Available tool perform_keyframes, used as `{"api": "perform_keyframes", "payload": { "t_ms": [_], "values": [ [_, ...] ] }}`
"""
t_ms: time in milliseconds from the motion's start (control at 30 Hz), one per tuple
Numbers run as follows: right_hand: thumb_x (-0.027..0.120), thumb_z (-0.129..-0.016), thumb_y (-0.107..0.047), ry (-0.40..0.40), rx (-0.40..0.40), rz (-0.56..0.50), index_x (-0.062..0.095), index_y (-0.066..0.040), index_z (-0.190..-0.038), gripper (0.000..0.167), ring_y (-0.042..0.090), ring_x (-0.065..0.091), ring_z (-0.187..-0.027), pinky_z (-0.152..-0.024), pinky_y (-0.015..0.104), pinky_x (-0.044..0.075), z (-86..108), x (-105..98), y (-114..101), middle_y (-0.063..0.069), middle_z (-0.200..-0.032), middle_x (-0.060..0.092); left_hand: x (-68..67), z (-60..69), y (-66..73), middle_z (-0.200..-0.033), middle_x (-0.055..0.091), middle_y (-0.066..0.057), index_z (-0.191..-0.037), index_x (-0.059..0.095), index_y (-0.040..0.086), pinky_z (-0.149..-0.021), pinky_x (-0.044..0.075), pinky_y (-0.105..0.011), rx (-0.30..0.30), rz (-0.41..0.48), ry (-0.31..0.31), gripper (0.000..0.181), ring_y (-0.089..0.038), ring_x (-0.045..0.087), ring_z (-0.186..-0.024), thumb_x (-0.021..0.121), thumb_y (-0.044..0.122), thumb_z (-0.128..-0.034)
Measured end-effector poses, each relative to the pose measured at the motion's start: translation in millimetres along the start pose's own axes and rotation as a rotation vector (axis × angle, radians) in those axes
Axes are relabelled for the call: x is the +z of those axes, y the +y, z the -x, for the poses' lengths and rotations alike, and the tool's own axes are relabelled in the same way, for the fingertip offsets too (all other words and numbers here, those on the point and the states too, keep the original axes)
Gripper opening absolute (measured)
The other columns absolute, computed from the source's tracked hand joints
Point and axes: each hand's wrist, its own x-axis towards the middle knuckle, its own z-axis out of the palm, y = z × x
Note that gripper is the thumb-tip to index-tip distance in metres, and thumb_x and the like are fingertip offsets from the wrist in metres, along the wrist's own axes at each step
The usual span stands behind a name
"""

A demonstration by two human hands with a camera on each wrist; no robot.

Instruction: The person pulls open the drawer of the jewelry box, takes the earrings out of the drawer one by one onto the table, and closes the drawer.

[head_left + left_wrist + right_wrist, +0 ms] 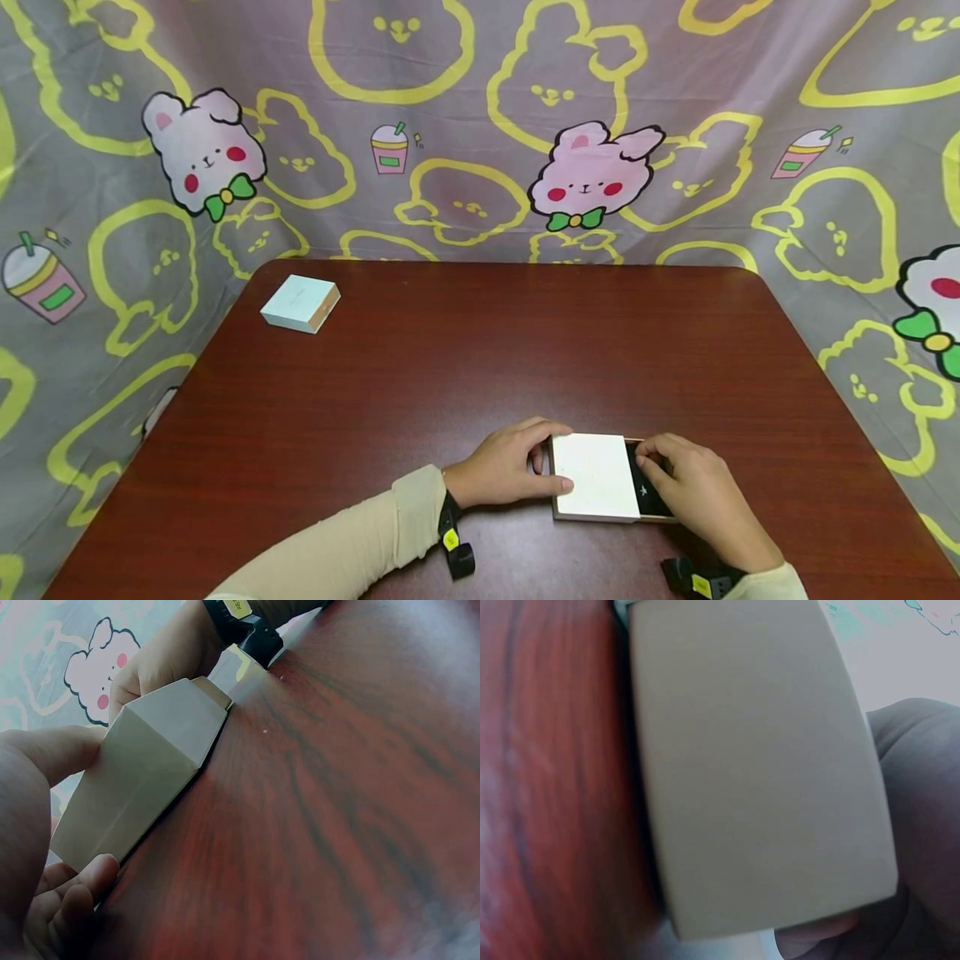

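1. Head view, far left: a pale blue box [296, 302] with one brown side lay near the back left corner of the dark red table [450, 358].
2. Right of centre, closer to the wearer: the left hand [513, 462] gripped the left end of a white sleeve [596, 483], thumb on the near edge and fingers at the far edge, spread as wide as the sleeve, which lay flat.
3. Next: a shallow tray [658, 518] jutted partly from the sleeve's right end, showing a black insert [647, 502] with a small white mark.
4. Farther right: the right hand [697, 487] bent over the tray, thumb and forefinger close together at the insert; whether they pinched anything could not be told.
5. Judged step: sliding the tray, direction unclear. The next move probably called for a steady left grip and a straight, level slide.
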Motion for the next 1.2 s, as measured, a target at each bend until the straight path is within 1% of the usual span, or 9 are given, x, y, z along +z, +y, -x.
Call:
{"api": "perform_keyframes", "payload": {
  "t_ms": [267,500,700,967,1200],
  "values": [
    [0.074,-0.084,-0.012,-0.034,0.032,0.000,0.066,-0.025,-0.084,0.015,0.009,0.053,-0.069,-0.063,0.038,0.044,-1.0,0.0,-0.6,-0.010,-0.087,0.063,-0.3,-0.9,-1.1,-0.091,0.052,0.013,-0.136,0.053,0.022,-0.063,0.042,-0.015,-0.006,0.003,-0.004,0.065,0.004,0.051,-0.072,0.073,0.053,-0.0824],
    [0.074,-0.084,-0.012,-0.042,0.033,-0.003,0.067,-0.024,-0.086,0.014,0.008,0.051,-0.068,-0.062,0.036,0.043,-0.5,-0.6,-0.8,-0.011,-0.088,0.063,-0.5,-1.6,-0.8,-0.090,0.050,0.016,-0.134,0.054,0.023,-0.061,0.042,-0.015,0.006,0.002,-0.001,0.065,0.005,0.050,-0.070,0.075,0.052,-0.0809],
    [0.074,-0.084,-0.011,-0.046,0.037,-0.003,0.067,-0.024,-0.085,0.015,0.009,0.052,-0.068,-0.062,0.037,0.043,-1.5,-0.2,-1.7,-0.010,-0.087,0.063,0.1,-0.6,-1.0,-0.091,0.051,0.014,-0.134,0.054,0.024,-0.061,0.041,-0.015,-0.004,-0.010,-0.001,0.061,0.005,0.050,-0.070,0.073,0.051,-0.0831],
    [0.075,-0.084,-0.011,-0.025,0.021,-0.008,0.066,-0.026,-0.083,0.017,0.007,0.050,-0.066,-0.061,0.035,0.042,0.3,0.4,-1.8,-0.012,-0.086,0.062,-0.5,0.0,-0.1,-0.093,0.051,0.016,-0.136,0.053,0.023,-0.063,0.041,-0.015,-0.012,-0.011,-0.010,0.060,0.004,0.051,-0.072,0.071,0.050,-0.0855],
    [0.075,-0.083,-0.011,-0.011,0.010,-0.002,0.066,-0.026,-0.083,0.017,0.007,0.051,-0.067,-0.062,0.036,0.043,0.6,0.4,-1.0,-0.012,-0.086,0.062,0.2,-0.6,-0.9,-0.095,0.051,0.016,-0.135,0.053,0.023,-0.064,0.041,-0.015,0.001,-0.027,-0.001,0.057,0.005,0.051,-0.072,0.069,0.049,-0.0870]
  ]
}}
